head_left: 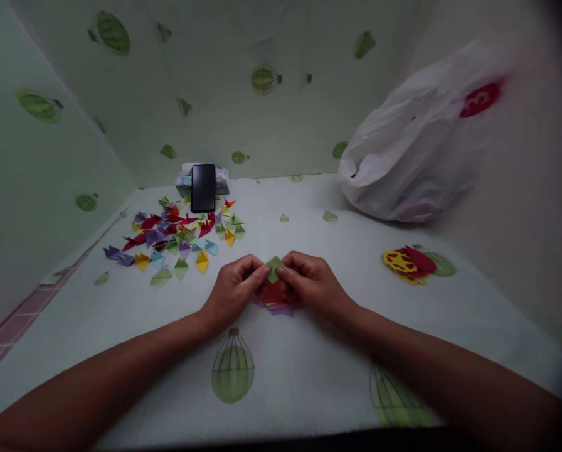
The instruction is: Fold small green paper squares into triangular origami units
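Both hands meet at the middle of the table over a small green paper square (pixel 275 269), which stands on one corner like a diamond. My left hand (pixel 236 285) pinches its left corner between thumb and fingers. On the opposite side, my right hand (pixel 312 282) grips the right corner in the same way. Beneath them lies a stack of coloured paper sheets (pixel 277 301), red on top with pink and purple edges showing. The fingers partly cover this stack. Whether the green paper has folds in it I cannot tell.
Left of my hands spread many folded paper pieces (pixel 168 232) in several colours. Behind them a black phone (pixel 202 188) leans on a tissue pack (pixel 222 180). Red and yellow paper cutouts (pixel 406 263) lie at right. A white plastic bag (pixel 408 150) stands at the back right.
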Available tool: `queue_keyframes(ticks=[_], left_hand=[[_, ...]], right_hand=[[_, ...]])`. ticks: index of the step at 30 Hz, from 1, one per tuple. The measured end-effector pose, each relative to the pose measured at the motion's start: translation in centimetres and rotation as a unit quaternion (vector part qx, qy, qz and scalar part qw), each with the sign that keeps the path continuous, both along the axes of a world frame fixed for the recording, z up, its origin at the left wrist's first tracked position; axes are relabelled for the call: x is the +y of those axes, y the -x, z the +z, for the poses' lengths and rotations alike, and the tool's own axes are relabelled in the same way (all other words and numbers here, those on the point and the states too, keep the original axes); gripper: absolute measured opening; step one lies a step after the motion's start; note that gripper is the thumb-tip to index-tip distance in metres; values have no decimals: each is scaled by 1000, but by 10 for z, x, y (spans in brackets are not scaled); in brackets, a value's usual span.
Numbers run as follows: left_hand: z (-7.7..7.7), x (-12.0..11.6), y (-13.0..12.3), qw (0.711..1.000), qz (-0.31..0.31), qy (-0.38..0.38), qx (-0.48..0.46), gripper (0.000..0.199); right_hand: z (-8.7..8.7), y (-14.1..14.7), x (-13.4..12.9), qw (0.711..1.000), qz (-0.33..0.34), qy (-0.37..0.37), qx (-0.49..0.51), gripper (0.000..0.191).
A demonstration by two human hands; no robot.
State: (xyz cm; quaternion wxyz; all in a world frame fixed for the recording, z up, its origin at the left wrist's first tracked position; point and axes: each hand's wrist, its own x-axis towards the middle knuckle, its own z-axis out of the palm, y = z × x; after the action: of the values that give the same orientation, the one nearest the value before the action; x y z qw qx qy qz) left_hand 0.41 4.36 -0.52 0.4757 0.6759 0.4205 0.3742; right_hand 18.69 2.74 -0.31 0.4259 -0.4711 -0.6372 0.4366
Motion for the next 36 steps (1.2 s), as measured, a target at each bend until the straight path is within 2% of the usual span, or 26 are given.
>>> queue_keyframes(ticks=[2, 5, 9, 14, 19, 24, 31, 33, 35, 36], left_hand=[[-1, 0, -1, 999, 15, -2, -40, 16], [-4, 0, -2, 993, 33, -12, -116, 24], [-5, -1, -2, 991, 39, -34, -125, 20], [-3, -1, -1, 993, 43, -41, -102, 16], [-2, -1, -2, 993, 52, -36, -98, 15], [0, -2, -2, 993, 62, -44, -89, 13], [0, -3, -2, 992, 51, -47, -108, 13], [0, -3, -1, 992, 42, -41, -112, 12], [1, -4, -1, 993, 31, -36, -109, 12], [2, -5, -1, 993, 25, -33, -110, 14]], right_hand=[[0, 1, 0, 999, 10, 31, 38, 24], [-1, 2, -1, 994, 24, 56, 88, 20], [-2, 3, 0, 989, 51, 69, 123, 17], [-4, 1, 0, 995, 27, -5, 95, 19], [-4, 0, -1, 993, 40, -61, 94, 17], [-4, -1, -2, 990, 43, -99, 86, 11], [-1, -3, -4, 988, 14, -150, 23, 18], [1, -3, -3, 991, 4, -133, 9, 11], [2, -3, -1, 997, 2, -70, 38, 2], [2, -3, 0, 997, 4, -29, 70, 6]])
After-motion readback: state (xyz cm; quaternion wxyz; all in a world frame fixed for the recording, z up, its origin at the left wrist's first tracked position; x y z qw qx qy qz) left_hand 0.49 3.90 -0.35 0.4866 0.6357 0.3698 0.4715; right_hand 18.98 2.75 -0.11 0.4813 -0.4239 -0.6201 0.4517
